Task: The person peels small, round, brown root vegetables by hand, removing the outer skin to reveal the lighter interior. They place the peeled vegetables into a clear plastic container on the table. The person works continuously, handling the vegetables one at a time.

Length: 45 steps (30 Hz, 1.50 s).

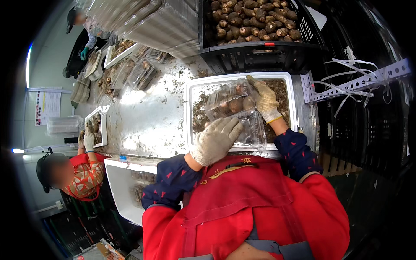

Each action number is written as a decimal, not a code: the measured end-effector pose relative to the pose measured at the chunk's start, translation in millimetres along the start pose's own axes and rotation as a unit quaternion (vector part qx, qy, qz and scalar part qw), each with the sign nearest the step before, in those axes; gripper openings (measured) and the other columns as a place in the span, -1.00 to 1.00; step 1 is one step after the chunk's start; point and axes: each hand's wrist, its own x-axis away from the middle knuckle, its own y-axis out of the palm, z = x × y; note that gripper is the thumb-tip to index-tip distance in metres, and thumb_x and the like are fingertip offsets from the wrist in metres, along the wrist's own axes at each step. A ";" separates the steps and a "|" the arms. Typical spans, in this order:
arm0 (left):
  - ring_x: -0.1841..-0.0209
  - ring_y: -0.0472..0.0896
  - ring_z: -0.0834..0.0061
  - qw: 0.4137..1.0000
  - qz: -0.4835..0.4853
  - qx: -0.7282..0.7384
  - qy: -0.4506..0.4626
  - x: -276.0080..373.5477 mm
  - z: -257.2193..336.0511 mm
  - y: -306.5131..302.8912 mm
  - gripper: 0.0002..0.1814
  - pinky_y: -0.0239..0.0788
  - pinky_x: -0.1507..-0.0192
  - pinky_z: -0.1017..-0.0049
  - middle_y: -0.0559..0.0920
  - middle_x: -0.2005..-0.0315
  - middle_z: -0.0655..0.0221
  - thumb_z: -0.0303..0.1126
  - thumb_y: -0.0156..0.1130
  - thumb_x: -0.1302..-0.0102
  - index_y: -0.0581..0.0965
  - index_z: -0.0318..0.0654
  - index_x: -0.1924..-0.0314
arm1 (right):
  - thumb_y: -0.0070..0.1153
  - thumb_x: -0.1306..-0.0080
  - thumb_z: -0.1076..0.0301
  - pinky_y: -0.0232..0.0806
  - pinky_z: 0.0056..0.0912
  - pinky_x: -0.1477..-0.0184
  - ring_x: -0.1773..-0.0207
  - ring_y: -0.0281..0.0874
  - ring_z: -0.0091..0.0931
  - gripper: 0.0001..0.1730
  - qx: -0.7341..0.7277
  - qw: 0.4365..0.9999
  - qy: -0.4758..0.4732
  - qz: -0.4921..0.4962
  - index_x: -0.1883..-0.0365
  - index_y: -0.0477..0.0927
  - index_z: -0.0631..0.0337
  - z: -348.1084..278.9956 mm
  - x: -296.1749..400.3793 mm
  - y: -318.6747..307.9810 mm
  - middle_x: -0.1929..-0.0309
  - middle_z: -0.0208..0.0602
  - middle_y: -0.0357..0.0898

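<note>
A clear plastic clamshell box (230, 100) holding several brown taro corms (235, 105) is tilted over a white foam tray (240, 76). Its lid (252, 128) hangs folded back towards me. My right hand (267, 99), in a knitted cream glove, grips the box along its right side, thumb hidden behind the plastic. My left hand (216, 141), gloved alike, lies with its fingers stretched over the lid's left edge. Whether it presses on the lid or only hovers above it is hard to see. Dark soil and skin scraps (279, 94) cover the tray's bottom.
A black crate (260, 52) full of taro corms stands behind the tray, beside tall stacked clear boxes (169, 29). Filled boxes (141, 74) lie far left on the metal table (146, 123). A white foam bin (120, 191) is at my left. Two co-workers (83, 175) work at left.
</note>
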 end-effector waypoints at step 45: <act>-0.02 0.62 0.33 0.673 0.188 0.178 -0.693 309.9 -302.8 54.1 -0.37 0.44 -0.02 0.44 0.62 -0.04 0.12 -0.04 0.12 -0.37 0.43 -0.38 -0.26 | 0.26 -0.15 0.19 0.20 -0.13 -0.33 -0.26 0.36 -0.11 -0.31 0.221 0.932 0.137 -0.251 -0.27 0.43 0.09 -58.1 72.8 -56.9 -0.16 -0.03 0.49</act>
